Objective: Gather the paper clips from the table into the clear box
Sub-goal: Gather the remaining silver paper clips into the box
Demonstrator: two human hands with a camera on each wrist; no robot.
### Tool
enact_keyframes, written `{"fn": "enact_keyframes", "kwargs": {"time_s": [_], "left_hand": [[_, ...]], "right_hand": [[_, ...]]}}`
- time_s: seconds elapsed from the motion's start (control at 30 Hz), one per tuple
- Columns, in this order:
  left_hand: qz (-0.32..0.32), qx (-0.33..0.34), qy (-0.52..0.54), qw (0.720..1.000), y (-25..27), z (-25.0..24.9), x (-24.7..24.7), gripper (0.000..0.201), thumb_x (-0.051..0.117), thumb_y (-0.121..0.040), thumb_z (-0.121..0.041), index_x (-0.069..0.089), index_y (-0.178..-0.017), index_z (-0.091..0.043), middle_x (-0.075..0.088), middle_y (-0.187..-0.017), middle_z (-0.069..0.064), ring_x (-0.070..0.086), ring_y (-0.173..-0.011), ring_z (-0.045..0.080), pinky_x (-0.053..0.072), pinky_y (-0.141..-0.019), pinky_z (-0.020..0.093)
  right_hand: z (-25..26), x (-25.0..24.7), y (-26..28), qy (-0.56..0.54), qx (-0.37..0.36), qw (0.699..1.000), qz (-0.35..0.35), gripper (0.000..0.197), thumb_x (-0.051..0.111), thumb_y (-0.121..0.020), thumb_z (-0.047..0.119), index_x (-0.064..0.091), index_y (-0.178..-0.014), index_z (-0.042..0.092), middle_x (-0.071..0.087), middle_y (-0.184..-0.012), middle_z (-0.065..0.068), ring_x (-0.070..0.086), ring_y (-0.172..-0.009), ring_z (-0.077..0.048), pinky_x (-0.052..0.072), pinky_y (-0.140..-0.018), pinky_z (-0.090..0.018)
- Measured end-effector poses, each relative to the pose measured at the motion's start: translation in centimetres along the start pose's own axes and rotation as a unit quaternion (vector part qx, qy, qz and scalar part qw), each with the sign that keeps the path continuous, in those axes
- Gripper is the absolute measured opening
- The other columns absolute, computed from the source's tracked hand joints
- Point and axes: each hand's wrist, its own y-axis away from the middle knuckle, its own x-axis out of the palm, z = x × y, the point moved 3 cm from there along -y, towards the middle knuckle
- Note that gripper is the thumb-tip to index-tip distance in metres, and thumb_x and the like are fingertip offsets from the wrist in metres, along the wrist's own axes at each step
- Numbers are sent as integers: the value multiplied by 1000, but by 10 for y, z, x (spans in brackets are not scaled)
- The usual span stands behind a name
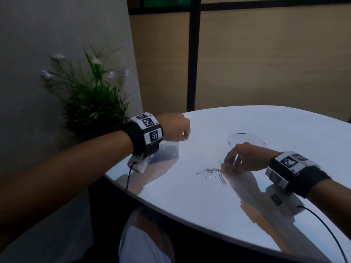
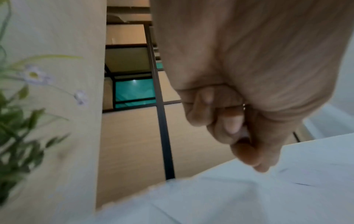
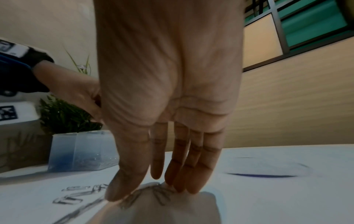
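Several silver paper clips [image 1: 210, 173] lie in a loose cluster on the white glossy table [image 1: 190, 202]. My right hand [image 1: 229, 164] comes down on the cluster's right end, fingers straight, tips touching clips [image 3: 153, 191] and table; more clips [image 3: 70, 200] lie to the left of the thumb. The clear box [image 1: 169, 150] stands near the table's left edge, and the right wrist view shows clips at the bottom of this box [image 3: 82, 151]. My left hand [image 1: 185, 134] hovers just above it, curled into a fist [image 2: 235, 121] with a metal glint between the fingers.
A potted green plant with pale flowers [image 1: 93, 103] stands beyond the table's left edge, behind the box. A round cover [image 1: 247, 139] is set in the tabletop past my right hand. Thin black cables [image 1: 127, 185] hang from both wrist cameras.
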Motion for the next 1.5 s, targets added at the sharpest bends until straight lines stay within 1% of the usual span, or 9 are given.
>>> {"fn": "enact_keyframes", "kwargs": {"time_s": [0.17,0.43,0.63,0.77,0.9,1.07,1.2,1.33,1.5], "left_hand": [[74,49,90,992,8,-53,44,22,64,-87,-33,70,-105,-20,69,-97,-5,51,-88,9,51,-81,30],[43,7,135,990,-5,-74,68,19,60,-74,-5,73,-78,-19,71,-80,-7,66,-83,16,57,-72,32],[57,-8,168,984,-8,-77,74,21,57,-83,-2,66,-94,-18,55,-76,-12,54,-91,14,51,-87,33],[76,-22,149,986,-7,-80,81,21,48,-90,-8,58,-104,-21,61,-111,6,57,-103,24,49,-90,36],[17,-28,159,987,-4,-57,50,23,54,-91,-10,57,-113,-16,63,-108,3,52,-99,17,45,-86,30],[-76,-146,188,968,-3,20,10,12,65,-85,-12,60,-89,-21,62,-103,3,52,-87,17,42,-76,26],[-36,-201,194,960,3,50,23,21,77,-76,-12,59,-81,-21,63,-94,2,60,-87,22,51,-78,32],[-16,-154,217,964,10,51,34,13,71,-78,-2,66,-82,-14,64,-74,-6,66,-85,21,55,-83,36],[-107,-149,253,950,17,67,25,30,47,-79,11,68,-81,-9,72,-78,4,68,-77,16,58,-81,39]], "right_hand": [[-5,5,13,-7,40,997,-61,9,69,-80,29,73,-87,26,69,-84,10,64,-81,-8,51,-78,-21],[21,16,7,-23,17,994,-103,10,65,-80,21,75,-78,21,75,-84,2,56,-68,-7,51,-69,-22],[33,29,12,-42,111,988,-94,49,77,-62,37,38,-44,14,38,-48,-1,35,-51,-17,28,-44,-23],[43,31,0,4,116,985,-130,20,67,-76,27,58,-69,10,65,-84,-13,61,-73,-28,49,-61,-28],[49,32,-5,34,115,983,-141,20,56,-86,15,65,-99,4,63,-103,-18,64,-93,-38,52,-74,-34],[52,33,-3,34,100,990,-97,23,49,-91,20,58,-101,0,56,-107,-20,62,-96,-39,46,-71,-35],[50,24,-6,-22,110,991,-72,28,54,-85,18,45,-58,15,49,-69,-9,50,-72,-31,41,-54,-25],[64,-17,-18,-66,88,988,-112,18,56,-84,13,70,-94,7,69,-103,-12,63,-102,-27,51,-82,-26],[126,-60,-61,-99,-14,977,-187,18,61,-86,16,71,-95,5,71,-103,-14,66,-98,-29,50,-85,-31]]}}
